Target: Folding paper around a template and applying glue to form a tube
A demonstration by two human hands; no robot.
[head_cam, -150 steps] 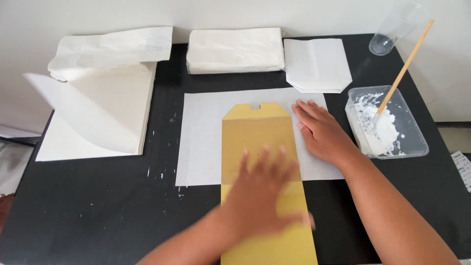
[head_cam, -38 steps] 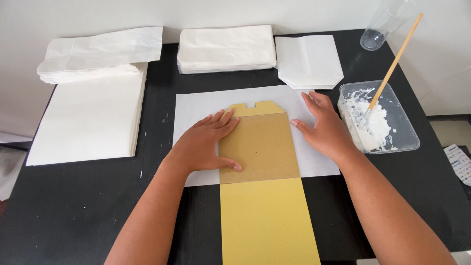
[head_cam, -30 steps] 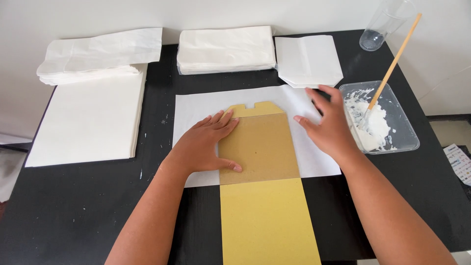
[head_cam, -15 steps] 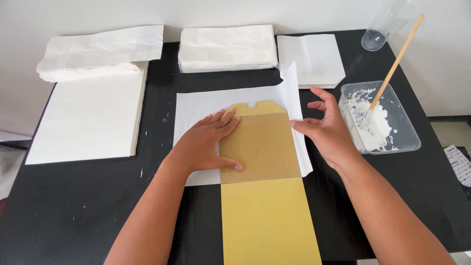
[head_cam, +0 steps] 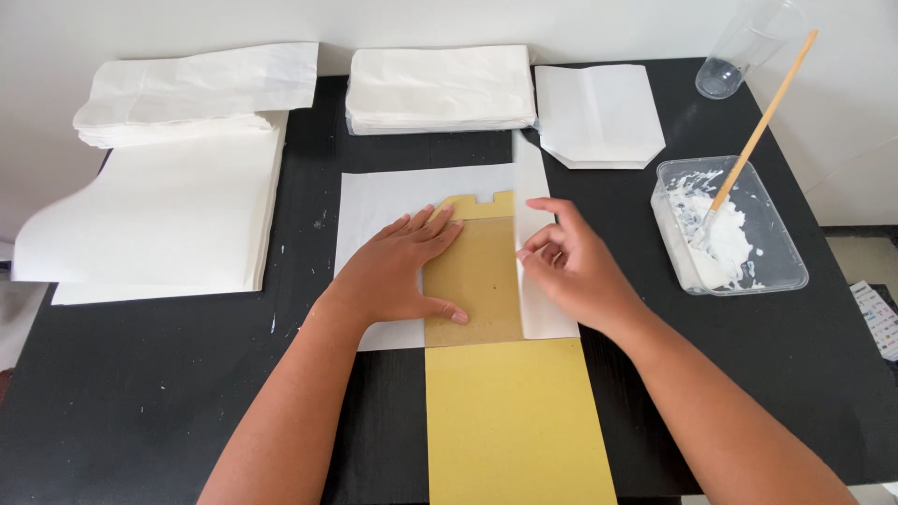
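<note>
1. Head view: the left hand [head_cam: 398,271] lies flat, fingers spread, pressing the yellow card template [head_cam: 510,393] onto the white paper sheet [head_cam: 393,201].
2. The right hand [head_cam: 575,271] pinches the sheet's folded right flap [head_cam: 533,187] over the template, just right of the left fingertips.
3. A glue tray [head_cam: 781,257] sits well right of the right hand's fingers.

A paper-craft worktable: stacked white paper [head_cam: 164,210], glue tub [head_cam: 730,229].

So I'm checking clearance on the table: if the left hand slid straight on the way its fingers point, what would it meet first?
Probably the folded-over white paper flap that the right hand holds; the left hand points up and right along the yellow card template.
</note>
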